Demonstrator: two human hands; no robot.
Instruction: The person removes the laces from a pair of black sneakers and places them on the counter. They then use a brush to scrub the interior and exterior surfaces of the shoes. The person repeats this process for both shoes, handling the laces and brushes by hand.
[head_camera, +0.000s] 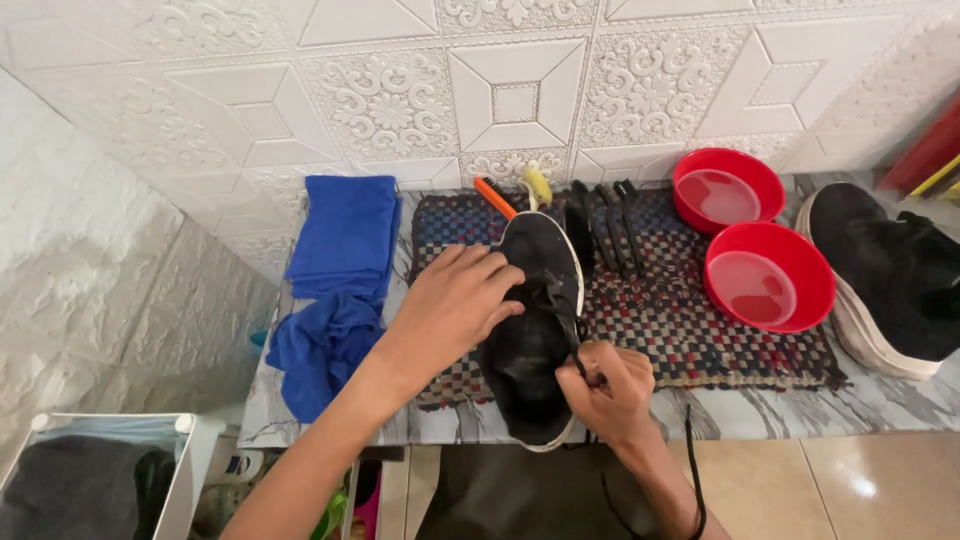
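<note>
Both hands (455, 300) grip black shoe (535, 320) on mat (700, 320).

Both forearms are bare, no sleeves in view; the left hand (455, 300) shows no ring, watch or glove; the right hand (610, 385) is likewise ungloved; short, unpainted nails show on the fingers
</note>
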